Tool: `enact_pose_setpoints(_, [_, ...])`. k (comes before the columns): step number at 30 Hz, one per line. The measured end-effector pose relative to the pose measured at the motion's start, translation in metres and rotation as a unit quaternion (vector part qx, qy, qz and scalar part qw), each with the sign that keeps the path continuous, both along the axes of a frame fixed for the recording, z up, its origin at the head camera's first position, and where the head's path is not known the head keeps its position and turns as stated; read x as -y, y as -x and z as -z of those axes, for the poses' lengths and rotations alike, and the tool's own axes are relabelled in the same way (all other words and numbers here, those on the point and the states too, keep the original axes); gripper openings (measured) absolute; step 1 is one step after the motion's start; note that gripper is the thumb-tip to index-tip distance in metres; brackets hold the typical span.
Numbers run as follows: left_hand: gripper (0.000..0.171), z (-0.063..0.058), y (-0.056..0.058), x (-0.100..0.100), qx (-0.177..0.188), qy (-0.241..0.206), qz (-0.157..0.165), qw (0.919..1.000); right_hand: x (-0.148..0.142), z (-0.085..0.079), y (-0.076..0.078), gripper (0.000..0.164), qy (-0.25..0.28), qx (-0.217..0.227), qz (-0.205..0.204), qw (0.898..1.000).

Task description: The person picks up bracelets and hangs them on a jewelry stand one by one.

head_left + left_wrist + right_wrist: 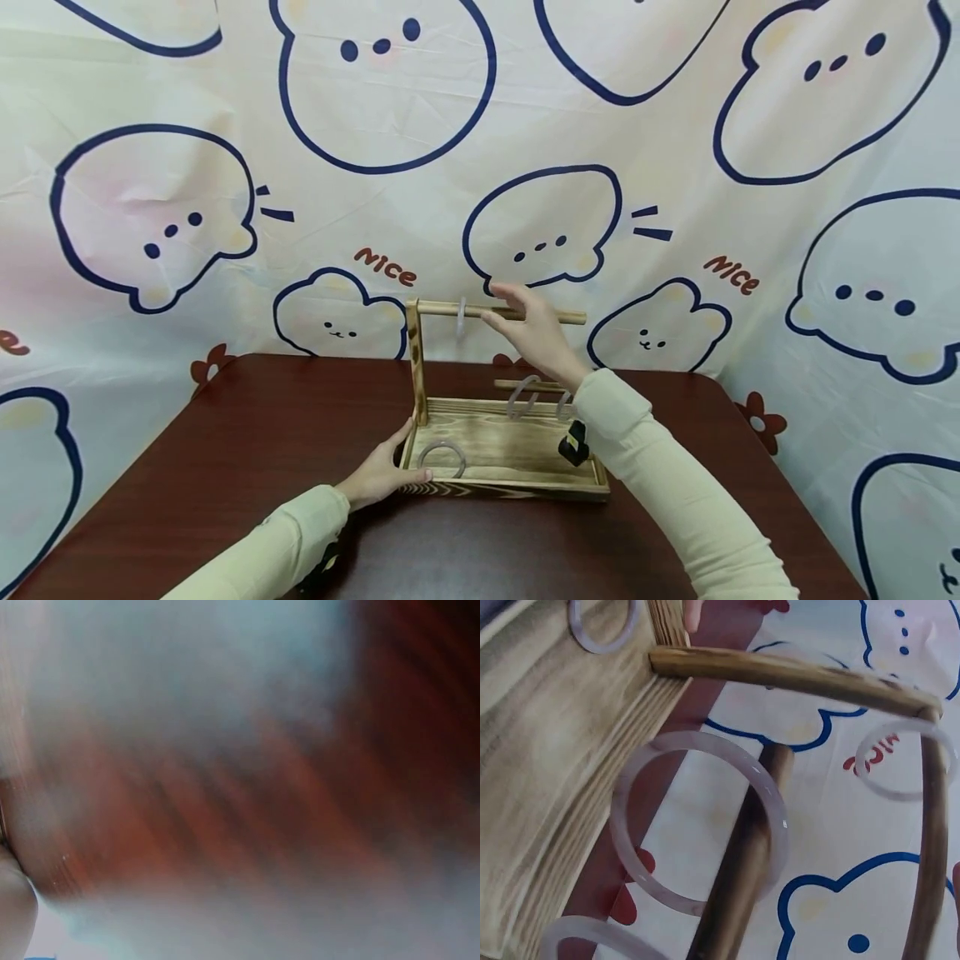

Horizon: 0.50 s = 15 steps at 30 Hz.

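Observation:
A wooden bangle stand (495, 492) has a shallow tray base, a left upright and two horizontal bars. My left hand (382, 475) grips the tray's front left corner, thumb over the front rim and fingers along the side. At the top bar (572, 317), my right hand (540, 333) is raised with fingers spread, just right of a pale translucent bangle (461, 310) hanging there. Two similar bangles hang on the lower bar, one showing large as a bangle (621, 817) in the right wrist view. Another bangle (442, 443) is in the tray's left part.
Under the stand is a dark red-brown table (270, 433). A pale cloth (420, 208) with cartoon outlines hangs behind and at the sides. One small black device (573, 446) shows beside the right cuff. The left wrist view is mostly blurred.

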<state>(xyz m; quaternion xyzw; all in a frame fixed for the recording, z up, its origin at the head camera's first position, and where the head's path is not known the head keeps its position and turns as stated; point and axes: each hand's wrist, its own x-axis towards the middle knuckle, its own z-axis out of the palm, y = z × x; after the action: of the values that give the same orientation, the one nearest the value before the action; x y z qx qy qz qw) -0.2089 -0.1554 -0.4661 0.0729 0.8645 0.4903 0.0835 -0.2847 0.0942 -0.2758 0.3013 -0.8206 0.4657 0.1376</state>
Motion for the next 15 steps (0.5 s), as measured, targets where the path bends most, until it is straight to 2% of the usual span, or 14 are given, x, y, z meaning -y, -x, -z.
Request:
enact_pose_setpoints(9, [0.102,-0.002,0.000,0.001,-0.002,0.007,0.003,1.0000,-0.008,0.005,-0.026,0.030,0.063,-0.040,-0.001,0.997])
enact_pose_setpoints(12, [0.102,-0.002,0.000,0.000,-0.004,0.003,0.004,1.0000,-0.009,0.009,-0.033,0.029,0.066,-0.028,-0.003,0.997])
enact_pose_setpoints(15, [0.101,-0.001,0.000,-0.001,-0.002,-0.001,0.006,1.0000,-0.012,0.017,-0.039,0.028,0.055,0.006,-0.008,0.998])
